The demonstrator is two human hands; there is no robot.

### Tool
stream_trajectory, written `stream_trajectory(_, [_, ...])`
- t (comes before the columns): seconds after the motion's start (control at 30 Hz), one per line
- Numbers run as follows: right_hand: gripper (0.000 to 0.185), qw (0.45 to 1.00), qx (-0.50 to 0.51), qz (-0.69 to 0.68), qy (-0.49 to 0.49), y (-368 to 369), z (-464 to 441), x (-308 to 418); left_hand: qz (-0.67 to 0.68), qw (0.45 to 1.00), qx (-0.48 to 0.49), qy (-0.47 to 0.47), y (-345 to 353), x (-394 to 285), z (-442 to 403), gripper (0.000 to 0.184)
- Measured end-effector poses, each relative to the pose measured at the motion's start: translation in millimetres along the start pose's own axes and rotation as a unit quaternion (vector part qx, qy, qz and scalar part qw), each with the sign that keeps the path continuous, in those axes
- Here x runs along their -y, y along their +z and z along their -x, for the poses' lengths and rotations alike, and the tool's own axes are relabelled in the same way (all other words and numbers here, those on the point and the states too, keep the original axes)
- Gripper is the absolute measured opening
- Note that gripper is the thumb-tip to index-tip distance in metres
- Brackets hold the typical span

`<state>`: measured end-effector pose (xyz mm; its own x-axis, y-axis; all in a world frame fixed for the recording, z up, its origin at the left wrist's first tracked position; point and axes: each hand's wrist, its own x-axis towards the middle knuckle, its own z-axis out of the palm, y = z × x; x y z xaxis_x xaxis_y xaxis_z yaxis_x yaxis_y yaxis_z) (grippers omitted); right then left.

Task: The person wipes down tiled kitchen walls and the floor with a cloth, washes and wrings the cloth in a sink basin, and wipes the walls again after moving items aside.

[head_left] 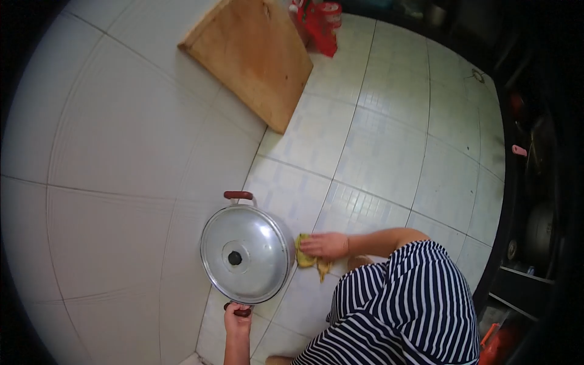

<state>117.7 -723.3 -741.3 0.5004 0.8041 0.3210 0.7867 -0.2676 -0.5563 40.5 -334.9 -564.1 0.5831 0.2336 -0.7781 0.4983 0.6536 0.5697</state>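
Note:
A large silver lidded pot (267,237) with a black lid knob (235,258) stands on the tiled floor close to the wall. My left hand (238,319) is closed round its near reddish-brown side handle (243,312). The matching far handle (238,195) is free. At the pot's right side, my right hand (325,245) holds a yellow cloth (303,255) under its fingers, against or very near the pot wall; the exact contact is hard to see. One end of the cloth hangs below the hand.
A wooden board (249,58) leans on the white tiled wall (115,152), with a red bag (319,27) beside it. A dark shelf with cookware (540,231) runs along the right. Striped clothing (401,298) fills the lower right, over the floor tiles (389,146).

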Motion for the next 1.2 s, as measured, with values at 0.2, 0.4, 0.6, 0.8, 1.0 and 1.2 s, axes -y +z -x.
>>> stream_trajectory(0.2, [0.060, 0.949, -0.133, 0.133, 0.254, -42.3, 0.4, -115.5, 0.026, 0.999, -0.037, -0.012, -99.5, -7.5, 16.4, 0.017])
stream_trajectory(0.4, [0.051, 0.752, -0.291, 0.339, 0.485, -65.7, -24.0, -197.0, 0.018, 0.994, -0.111, 0.016, -176.9, -18.2, -5.2, 0.016])
stream_trajectory(0.6, [0.047, 0.962, -0.149, 0.093, 0.209, 43.6, -87.6, -113.7, 0.023, 0.996, -0.090, 0.012, -219.5, -16.2, -17.7, 0.017])
stream_trajectory(0.8, [0.039, 0.987, -0.097, 0.064, -0.114, 84.6, -126.9, -130.7, -0.077, 0.970, -0.217, -0.076, -217.8, -25.5, -33.0, 0.025])
stream_trajectory(1.0, [0.050, 0.915, -0.139, 0.168, 0.339, -32.7, -148.1, -264.6, -0.150, 0.946, -0.272, -0.097, -268.9, -49.8, 34.3, 0.076])
stream_trajectory(1.2, [0.048, 0.784, -0.156, 0.395, 0.453, 2.4, -185.9, -247.7, -0.536, 0.790, -0.267, -0.131, -110.8, -66.9, 133.1, 0.059])
